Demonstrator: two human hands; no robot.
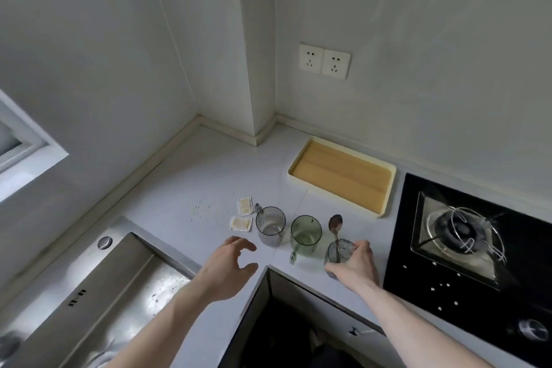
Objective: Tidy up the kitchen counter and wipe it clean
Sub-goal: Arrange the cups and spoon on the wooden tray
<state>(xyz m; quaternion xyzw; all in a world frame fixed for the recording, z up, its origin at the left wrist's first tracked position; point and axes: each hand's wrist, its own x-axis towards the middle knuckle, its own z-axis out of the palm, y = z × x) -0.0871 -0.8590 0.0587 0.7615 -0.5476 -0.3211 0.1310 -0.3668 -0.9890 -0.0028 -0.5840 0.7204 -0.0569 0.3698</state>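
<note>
Open counter runs back to the corner; crumbs and two sachets dot the left. Three glass mugs and a spoon line the front, blocking the yellow tray.

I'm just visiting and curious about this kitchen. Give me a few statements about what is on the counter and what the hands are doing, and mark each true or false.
1. The right hand grips a clear cup with a spoon standing in it. True.
2. The left hand holds the green cup. False: it hovers over the counter, fingers apart, holding nothing.
3. The yellow tray is full of cups. False: nothing lies in it.
4. Two small sachets lie left of the clear mug, with crumbs beyond them. True.
5. A pot sits on the gas burner. False: the burner is bare.
</note>
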